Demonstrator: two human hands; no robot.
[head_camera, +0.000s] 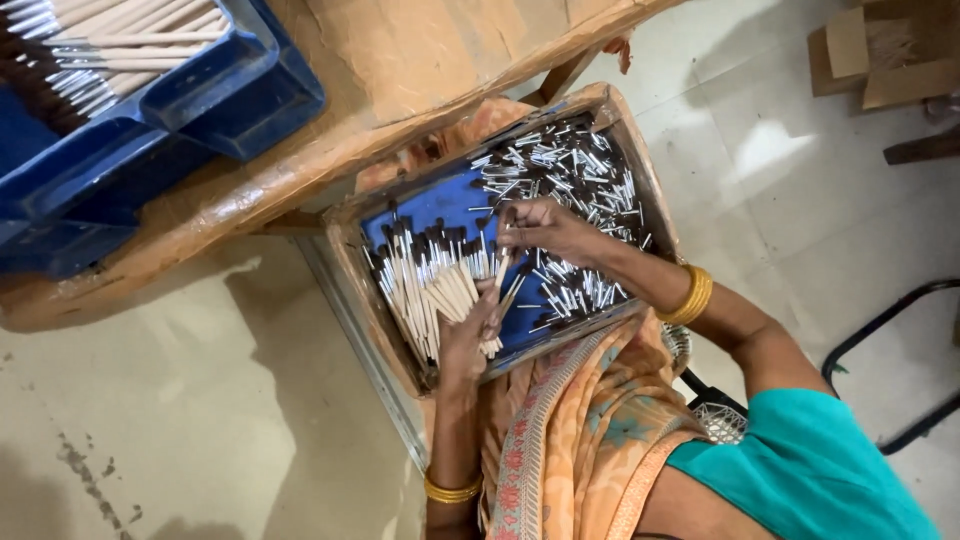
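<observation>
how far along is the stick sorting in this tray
Done: a batch of dark-tipped white sticks lies lined up at one end of the tray. In hand: the left hand has its grip on a fanned bundle, and the right hand reaches into the loose pile. Left: that jumbled pile covers roughly half the tray, so plenty remains.

We cannot see the fingertips of the left hand (468, 335); they are buried under the pale sticks (430, 290) in the tray (350, 215). The right hand (545, 228) covers whatever its fingers (512, 238) pinch. The blue crate (200, 90) on the table (420, 60) runs off the top-left edge. The cardboard boxes (885, 50) are cropped at the top-right corner, and the black chair frame (880, 340) at the right edge.
</observation>
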